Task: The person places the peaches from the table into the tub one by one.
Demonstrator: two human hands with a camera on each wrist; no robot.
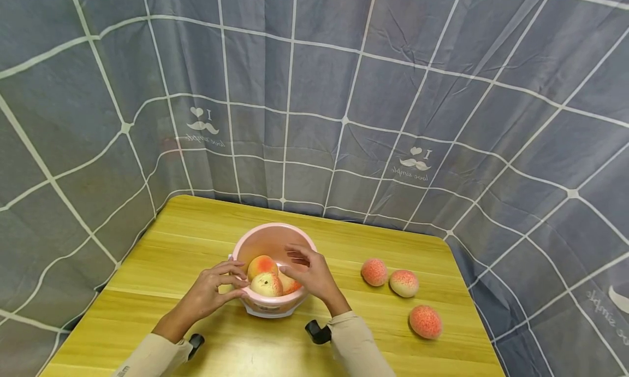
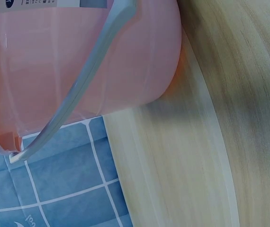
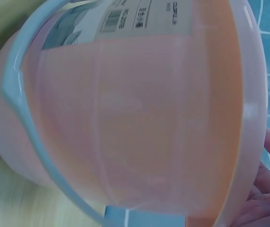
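A pink bucket (image 1: 245, 240) stands on the table with three peaches (image 1: 266, 284) visible inside it. At its left rim my left hand (image 1: 203, 292) holds on, thumb outside and fingertips over the edge. My right hand (image 1: 314, 276) is over the right side of the opening, fingers spread apart with nothing between them. In the right wrist view, part of a hand (image 3: 263, 203) shows beyond the bucket's rim (image 3: 253, 109). The pale handle (image 2: 85, 71) hangs down along the bucket's outer wall in the left wrist view.
Three more peaches, one of them a red-speckled peach (image 1: 425, 322), lie on the wooden table (image 1: 196, 224) right of the bucket. A grey curtain (image 1: 314, 142) with white grid lines surrounds the table's back and sides. Black straps (image 1: 318, 332) sit at both wrists.
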